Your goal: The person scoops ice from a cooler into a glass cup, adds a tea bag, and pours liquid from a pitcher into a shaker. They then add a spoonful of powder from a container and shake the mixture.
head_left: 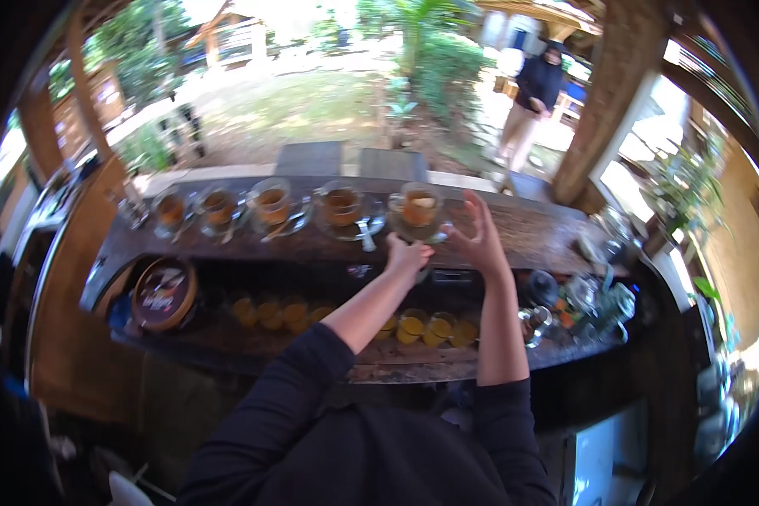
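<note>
Five glass cups of amber tea stand in a row on saucers along the upper wooden counter. The rightmost cup has a pale piece floating in it. My left hand is curled at the near rim of that cup's saucer and seems to grip it. My right hand hovers just right of the same cup, fingers spread, holding nothing. The neighbouring cup has a spoon on its saucer. Both my sleeves are dark.
On the lower shelf sit a round brown tin and a row of small glasses with yellow contents. Glass pots and jars crowd the right end. A wooden post rises at right. Outside stands a person in a dark top.
</note>
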Tool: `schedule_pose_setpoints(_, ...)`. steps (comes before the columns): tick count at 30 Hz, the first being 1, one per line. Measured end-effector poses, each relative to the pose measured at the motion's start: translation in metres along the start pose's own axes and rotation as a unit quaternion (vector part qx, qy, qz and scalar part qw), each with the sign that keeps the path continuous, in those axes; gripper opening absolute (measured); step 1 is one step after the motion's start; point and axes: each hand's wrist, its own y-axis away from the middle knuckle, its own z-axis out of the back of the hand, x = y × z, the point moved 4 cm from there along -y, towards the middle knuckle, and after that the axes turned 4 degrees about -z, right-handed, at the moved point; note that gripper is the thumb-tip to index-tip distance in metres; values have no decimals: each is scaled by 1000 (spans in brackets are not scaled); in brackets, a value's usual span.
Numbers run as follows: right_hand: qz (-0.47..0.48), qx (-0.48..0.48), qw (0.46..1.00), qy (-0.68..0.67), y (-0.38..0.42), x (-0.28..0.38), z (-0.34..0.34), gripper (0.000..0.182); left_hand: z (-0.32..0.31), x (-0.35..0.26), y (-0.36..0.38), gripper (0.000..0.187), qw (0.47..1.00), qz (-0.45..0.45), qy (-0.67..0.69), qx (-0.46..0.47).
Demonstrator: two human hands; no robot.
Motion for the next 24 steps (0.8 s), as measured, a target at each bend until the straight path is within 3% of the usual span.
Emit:
schedule_pose_setpoints(1,-4,-7,1000,17,11,17,6,77,6,10,-8,65,991,51,118,22)
schedule_pose_setpoints(2,-10,-14,999,33,23,37,13,75,4,3,3,68,1000,0,24,16)
schedule_pose_setpoints(5,24,-53,992,113,57,71,43,67,3,2,13,69,997,35,65,39)
schedule_pose_setpoints(9,31,-125,977,170,110,94,100,60,6,11,10,79,993,12,101,56)
schedule_pose_setpoints(14,-8,-239,946,218,179,103,197,53,8,14,13,80,991,1,117,59)
schedule_pose_setpoints(19,-11,-346,925,156,226,69,317,33,11,28,23,70,988,-21,142,50)
schedule_pose_setpoints(21,-5,-363,921,141,229,54,366,31,0,34,55,56,980,-36,193,34)
schedule_pose_setpoints(24,7,-397,910,119,219,22,439,27,-52,29,135,42,979,-128,151,49)
